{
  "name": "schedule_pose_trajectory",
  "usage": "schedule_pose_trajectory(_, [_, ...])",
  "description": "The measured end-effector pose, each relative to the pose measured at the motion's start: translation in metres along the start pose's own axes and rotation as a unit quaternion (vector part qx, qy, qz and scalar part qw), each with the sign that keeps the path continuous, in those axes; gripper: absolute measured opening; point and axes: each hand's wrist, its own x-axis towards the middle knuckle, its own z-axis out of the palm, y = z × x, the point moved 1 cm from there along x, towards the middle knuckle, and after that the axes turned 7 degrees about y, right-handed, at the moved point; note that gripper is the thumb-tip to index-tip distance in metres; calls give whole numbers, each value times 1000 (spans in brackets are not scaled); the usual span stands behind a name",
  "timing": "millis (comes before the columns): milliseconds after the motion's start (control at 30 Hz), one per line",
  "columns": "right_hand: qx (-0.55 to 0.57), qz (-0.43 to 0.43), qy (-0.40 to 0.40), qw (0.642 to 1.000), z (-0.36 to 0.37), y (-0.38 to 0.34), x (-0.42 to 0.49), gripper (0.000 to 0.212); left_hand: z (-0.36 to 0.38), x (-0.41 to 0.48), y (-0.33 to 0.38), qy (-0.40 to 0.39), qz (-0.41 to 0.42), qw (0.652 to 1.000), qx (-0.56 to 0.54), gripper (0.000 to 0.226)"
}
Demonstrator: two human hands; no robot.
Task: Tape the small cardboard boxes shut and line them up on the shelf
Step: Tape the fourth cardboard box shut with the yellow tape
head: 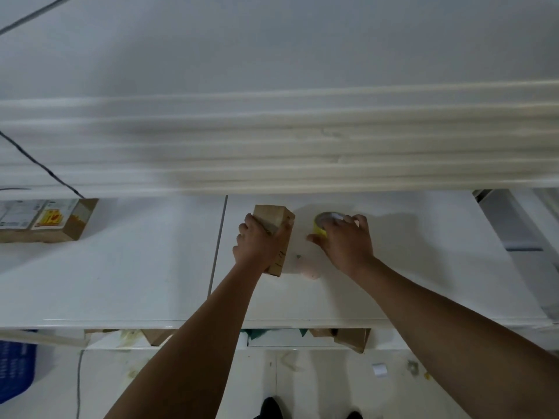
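Cardboard box (276, 217) steadied on shelf (136, 282), left hand (257, 244) fingers wrapped round it, likely bracing for taping; right hand (346, 241) fingers curled over tape roll (321, 225).

Small brown cardboard box (276, 216) mid-shelf (121, 282), long axis near-to-far, left hand (257, 246) gripping it from above. Yellow tape roll (322, 223) lies flat just right of it, under right hand (344, 240). Labelled cardboard box (45, 220) sits far left, well apart.
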Motion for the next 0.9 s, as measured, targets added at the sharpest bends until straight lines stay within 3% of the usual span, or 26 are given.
schedule_pose_trajectory(133, [-39, -11, -85, 996, 4, -6, -9, 50, 2, 0, 3, -56, -18, 998, -28, 121])
schedule_pose_trajectory(233, [-11, 7, -78, 997, 8, -4, -11, 46, -1, 1, 2, -59, -28, 994, -85, 128])
schedule_pose_trajectory(367, [-20, 6, 16, 1000, 10, -4, -23, 53, -4, 1, -4, -46, -17, 991, -123, 111])
schedule_pose_trajectory(467, [1, -88, 120, 989, 7, -11, -41, 37, -7, -1, -4, -29, 1, 993, -115, 114])
schedule_pose_trajectory(533, [27, -117, 99, 988, 10, -22, -51, 28, -5, -2, -5, -20, 9, 993, -117, 112])
schedule_pose_trajectory(667, [58, -8, -9, 998, 22, -42, -57, 39, -3, -2, -8, -2, 22, 994, -109, 105])
schedule_pose_trajectory(900, [207, 91, -48, 973, 18, -51, -46, 27, 1, -3, -10, 21, 32, 993, -111, 102])
